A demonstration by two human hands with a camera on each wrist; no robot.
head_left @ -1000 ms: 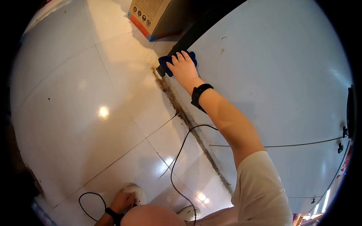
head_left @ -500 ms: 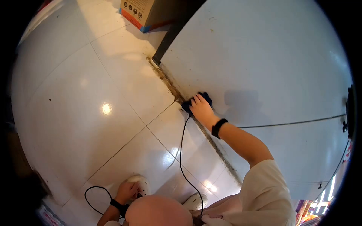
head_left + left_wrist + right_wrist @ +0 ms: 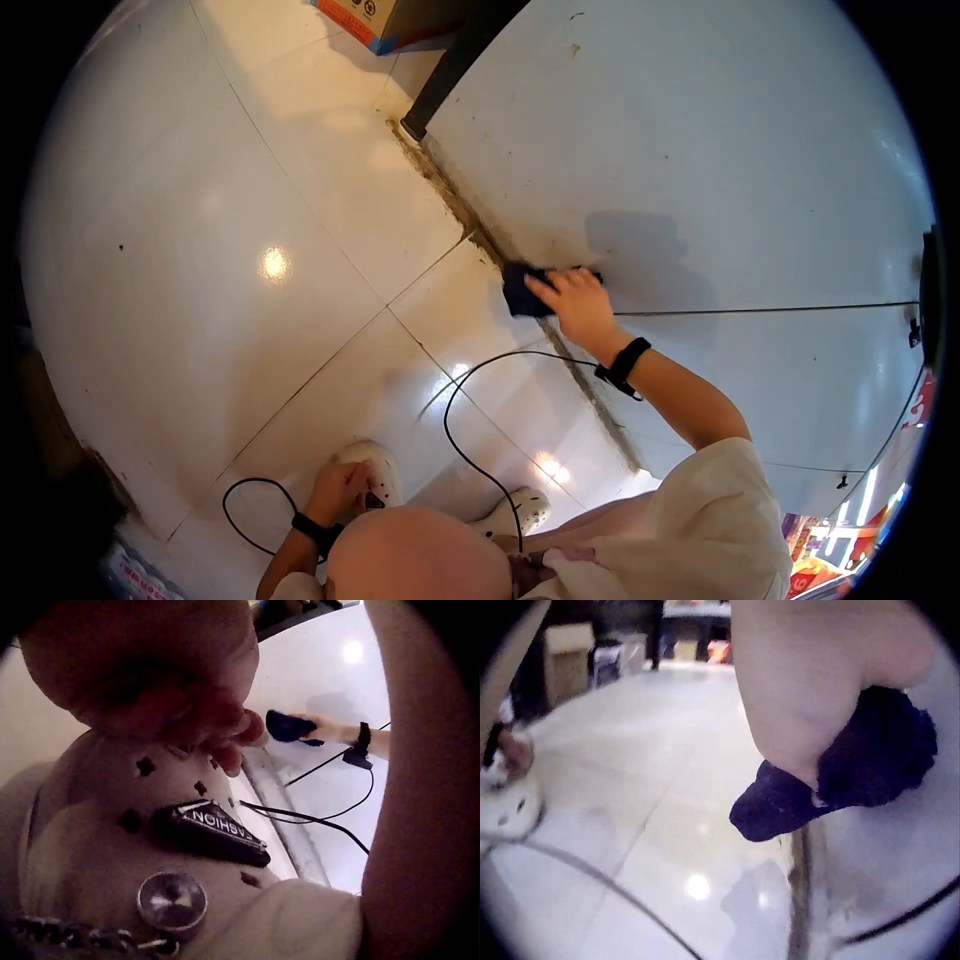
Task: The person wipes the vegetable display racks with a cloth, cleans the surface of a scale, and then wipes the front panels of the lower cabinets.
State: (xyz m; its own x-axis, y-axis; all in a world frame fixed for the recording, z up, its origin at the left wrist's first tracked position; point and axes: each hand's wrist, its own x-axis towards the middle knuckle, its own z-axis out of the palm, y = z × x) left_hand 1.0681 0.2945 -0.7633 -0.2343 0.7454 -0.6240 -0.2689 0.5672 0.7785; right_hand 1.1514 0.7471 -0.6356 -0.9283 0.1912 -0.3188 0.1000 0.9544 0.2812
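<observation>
A dark blue cloth (image 3: 526, 290) is gripped in my right hand (image 3: 583, 308), against the lower edge of a white panel (image 3: 700, 150) where it meets the tiled floor. In the right wrist view the bunched cloth (image 3: 877, 754) sticks out below the palm, and most of the fingers are hidden. My left hand (image 3: 338, 492) hangs loosely curled over a white clog (image 3: 372, 468), holding nothing. The left wrist view brings its fingers (image 3: 232, 759) close above the clog's holes and a black charm (image 3: 214, 831) lettered FASHION.
Brown grime (image 3: 437, 183) runs along the seam between panel and floor. A dark post (image 3: 455, 75) stands at the panel's far end, beside a cardboard box (image 3: 385, 25). A black cable (image 3: 447, 415) loops from my body to the right wristband (image 3: 625, 365).
My right hand has drawn the cloth along the panel's bottom edge, from the dark post back toward my body. The left hand has stayed by the clog.
</observation>
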